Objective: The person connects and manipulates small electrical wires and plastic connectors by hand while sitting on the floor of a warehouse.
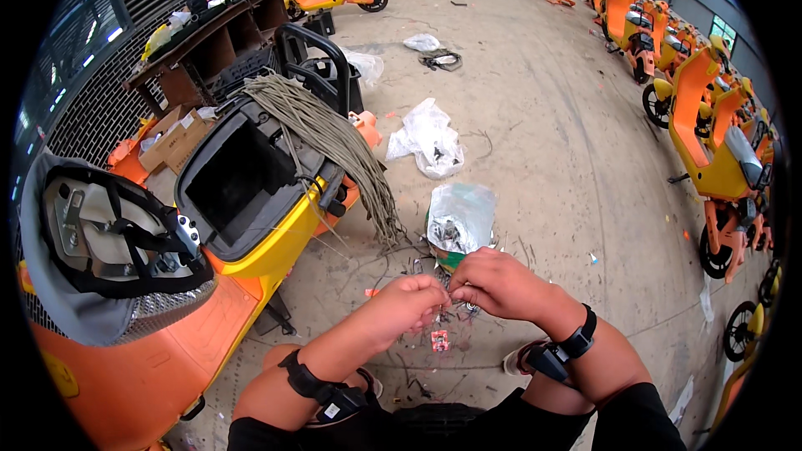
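While the two hands are close together above the concrete floor (pixel 568 200), the left hand (pixel 415 301) has its fingers curled and the thumb pressed against the forefinger, and the right hand (pixel 494 284) pinches in the same way, opposite to it. What is between the fingertips is too small to tell, so I cannot say whether each hand holds something. Just below them in the view is a small red and white piece (pixel 440 340); I cannot tell if it hangs or lies on the floor. Near the right hand, on its far side, stands a silvery sack (pixel 459 209) with a green lower part, and beyond it lies a crumpled clear plastic bag (pixel 430 146). Thin dark scraps are scattered around the sack.

At the left is a yellow and orange scooter (pixel 150 351) with an open black compartment (pixel 242 179). A bundle of grey-green cords (pixel 334 138) is draped over the compartment's edge and hangs toward the floor. Along the right side, more orange and yellow scooters (pixel 697 129) stand in a long row.
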Tool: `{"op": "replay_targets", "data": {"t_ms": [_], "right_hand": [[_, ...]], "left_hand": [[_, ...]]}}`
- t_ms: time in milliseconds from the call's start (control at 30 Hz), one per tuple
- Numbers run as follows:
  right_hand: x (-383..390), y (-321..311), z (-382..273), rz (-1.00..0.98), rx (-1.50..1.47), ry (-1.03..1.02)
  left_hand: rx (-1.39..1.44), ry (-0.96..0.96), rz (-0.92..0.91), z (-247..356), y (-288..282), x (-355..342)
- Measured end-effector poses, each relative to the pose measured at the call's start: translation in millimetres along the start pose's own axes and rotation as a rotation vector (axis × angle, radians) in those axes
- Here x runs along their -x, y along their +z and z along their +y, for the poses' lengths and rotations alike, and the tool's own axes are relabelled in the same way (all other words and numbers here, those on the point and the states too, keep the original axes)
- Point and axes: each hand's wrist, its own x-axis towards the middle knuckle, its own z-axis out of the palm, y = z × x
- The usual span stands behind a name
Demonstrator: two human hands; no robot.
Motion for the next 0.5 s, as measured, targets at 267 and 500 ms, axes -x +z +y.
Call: {"op": "replay_targets", "data": {"t_ms": [267,500], "right_hand": [[4,8,-9,-0.027,-0.139,0.384],[0,3,-8,-0.188,-0.436,0.671]], "left_hand": [[-0.864,0.577,0.295,-5,14,10],[-1.493,0.989,0.444,-13,12,4]]}}
